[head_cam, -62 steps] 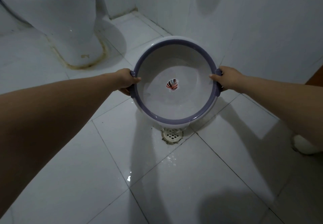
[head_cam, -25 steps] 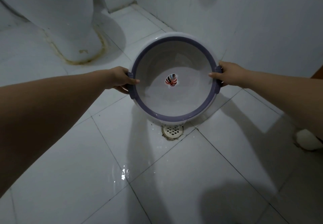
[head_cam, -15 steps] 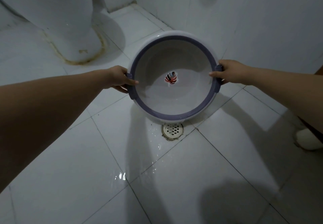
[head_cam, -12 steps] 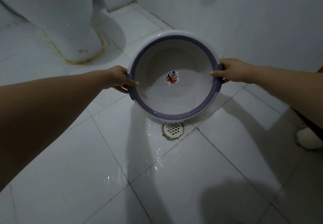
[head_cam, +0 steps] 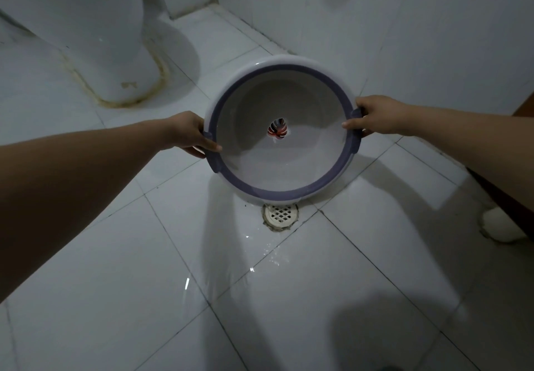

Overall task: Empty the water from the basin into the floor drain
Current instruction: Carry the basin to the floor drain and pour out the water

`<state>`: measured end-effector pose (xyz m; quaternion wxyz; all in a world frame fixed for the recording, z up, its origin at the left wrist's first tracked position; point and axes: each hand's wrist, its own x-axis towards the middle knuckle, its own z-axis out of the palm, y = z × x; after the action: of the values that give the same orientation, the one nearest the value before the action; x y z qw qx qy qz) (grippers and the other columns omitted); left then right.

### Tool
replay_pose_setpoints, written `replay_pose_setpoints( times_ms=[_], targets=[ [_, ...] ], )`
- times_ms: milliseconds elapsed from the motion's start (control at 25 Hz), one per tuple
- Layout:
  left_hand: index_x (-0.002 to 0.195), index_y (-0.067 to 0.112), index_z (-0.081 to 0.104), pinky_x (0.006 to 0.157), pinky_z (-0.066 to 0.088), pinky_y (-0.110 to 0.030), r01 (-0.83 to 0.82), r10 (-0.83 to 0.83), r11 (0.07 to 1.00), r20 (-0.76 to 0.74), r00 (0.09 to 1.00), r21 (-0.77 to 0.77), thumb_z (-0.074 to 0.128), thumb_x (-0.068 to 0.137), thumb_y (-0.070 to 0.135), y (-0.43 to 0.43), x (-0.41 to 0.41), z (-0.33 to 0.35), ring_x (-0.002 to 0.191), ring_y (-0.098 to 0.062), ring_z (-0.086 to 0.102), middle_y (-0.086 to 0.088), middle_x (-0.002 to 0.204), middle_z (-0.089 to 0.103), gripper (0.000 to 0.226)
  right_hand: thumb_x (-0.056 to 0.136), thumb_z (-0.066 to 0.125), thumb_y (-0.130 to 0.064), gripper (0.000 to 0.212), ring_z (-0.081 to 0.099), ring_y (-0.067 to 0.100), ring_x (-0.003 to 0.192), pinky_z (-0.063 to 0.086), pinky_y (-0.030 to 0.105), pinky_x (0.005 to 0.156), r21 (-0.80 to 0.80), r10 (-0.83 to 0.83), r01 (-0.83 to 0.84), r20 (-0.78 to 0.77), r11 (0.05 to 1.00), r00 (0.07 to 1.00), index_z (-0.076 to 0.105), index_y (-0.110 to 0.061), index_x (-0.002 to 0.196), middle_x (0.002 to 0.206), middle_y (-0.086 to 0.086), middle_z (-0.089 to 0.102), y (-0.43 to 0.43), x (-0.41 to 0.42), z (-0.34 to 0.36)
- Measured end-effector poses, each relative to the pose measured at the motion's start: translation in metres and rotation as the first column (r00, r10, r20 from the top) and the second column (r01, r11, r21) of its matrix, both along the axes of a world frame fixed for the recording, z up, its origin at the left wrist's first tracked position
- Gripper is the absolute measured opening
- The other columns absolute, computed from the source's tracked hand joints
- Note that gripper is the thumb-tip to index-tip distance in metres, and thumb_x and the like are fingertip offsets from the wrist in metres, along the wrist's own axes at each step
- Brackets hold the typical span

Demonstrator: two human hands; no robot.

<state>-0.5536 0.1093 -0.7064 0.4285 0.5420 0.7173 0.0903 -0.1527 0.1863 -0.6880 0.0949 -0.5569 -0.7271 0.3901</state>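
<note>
From the head camera, a round white basin [head_cam: 281,165] with a purple rim is held tipped steeply toward the person, its lower edge just behind the floor drain [head_cam: 281,214] and seeming to rest on the tiles. The left hand [head_cam: 187,133] is closed on the basin's left handle, thumb laid over the rim and fingers curled underneath. The right hand [head_cam: 375,114] is clamped on the right handle the same way, thumb pointing inward across the rim. Inside the basin, a small leaf picture [head_cam: 277,131] in red and dark colours marks the middle of the bottom. A faint waterline crosses the lower inside wall, though how much water remains is hard to tell. The drain itself is a pale round grate set where tile joints meet. In front of the drain, toward the person, the white floor [head_cam: 115,298] shines wet, with small puddles and droplets. Behind and to the left of the drain stands a toilet base [head_cam: 95,38], with yellowish staining around its foot.
</note>
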Motion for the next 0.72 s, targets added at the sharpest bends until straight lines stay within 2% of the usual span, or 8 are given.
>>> replay_pose_setpoints(
  times_ms=[120,200,320,480,560,720],
  targets=[
    [0.087,0.018,0.071,0.068,0.063,-0.031,0.029,-0.029,1.0,0.006,1.0,0.001,0.081,0.073,0.016,0.0,-0.001,0.0,0.085,-0.024,0.073,-0.005,0.093,0.073,0.017,0.086,0.069,-0.022,0.009,0.067,0.016,0.086,0.058,0.028,0.072,-0.025,0.012,-0.012,0.006,1.0,1.0,0.061,-0.022,0.091,0.094,0.0,0.066,-0.001,0.003,-0.001],
    [0.088,0.017,0.071,0.067,0.063,-0.03,0.046,-0.046,0.999,0.009,0.999,0.005,0.081,0.073,0.015,-0.001,-0.002,0.001,0.086,-0.023,0.073,-0.005,0.093,0.074,0.018,0.086,0.07,-0.022,0.016,0.067,0.016,0.089,0.058,0.021,0.066,-0.033,0.02,-0.02,0.004,0.999,1.0,0.062,-0.019,0.099,0.099,0.001,0.067,-0.001,0.003,0.001],
    [0.09,0.013,0.073,0.066,0.062,-0.027,0.051,-0.051,0.999,0.01,0.999,0.017,0.083,0.071,0.013,-0.004,-0.005,0.0,0.085,-0.022,0.073,-0.007,0.093,0.075,0.022,0.084,0.072,-0.024,0.019,0.068,0.016,0.088,0.055,0.014,0.058,-0.022,0.044,-0.044,0.009,0.999,0.999,0.064,-0.016,0.1,0.099,0.002,0.068,-0.004,0.004,0.003],
    [0.095,0.01,0.075,0.078,0.061,-0.037,0.058,-0.056,0.997,-0.023,0.998,0.053,0.085,0.069,0.016,-0.01,-0.011,-0.004,0.086,-0.023,0.073,-0.007,0.092,0.075,0.029,0.082,0.074,-0.028,0.032,0.07,0.015,0.085,0.056,0.014,0.061,0.015,0.081,-0.082,0.056,0.996,0.995,0.066,-0.01,0.106,0.096,0.002,0.07,-0.006,0.004,0.002],
    [0.093,0.011,0.075,0.076,0.061,-0.034,0.065,-0.063,0.996,-0.031,0.998,0.069,0.085,0.069,0.017,-0.014,-0.01,-0.006,0.085,-0.022,0.072,-0.005,0.089,0.075,0.027,0.08,0.076,-0.029,0.031,0.071,0.013,0.082,0.056,0.014,0.062,0.024,0.097,-0.099,0.076,0.995,0.992,0.067,-0.012,0.104,0.094,0.0,0.071,-0.007,0.005,0.003],
    [0.092,0.011,0.076,0.063,0.06,-0.021,0.098,-0.093,0.99,-0.053,0.994,0.105,0.086,0.067,0.021,-0.019,-0.008,-0.011,0.079,-0.017,0.072,0.0,0.084,0.074,0.029,0.077,0.078,-0.034,0.025,0.07,0.008,0.077,0.053,0.01,0.058,0.031,0.151,-0.158,0.16,0.987,0.976,0.069,-0.019,0.094,0.088,-0.005,0.072,-0.011,0.006,0.011]
  ],
)
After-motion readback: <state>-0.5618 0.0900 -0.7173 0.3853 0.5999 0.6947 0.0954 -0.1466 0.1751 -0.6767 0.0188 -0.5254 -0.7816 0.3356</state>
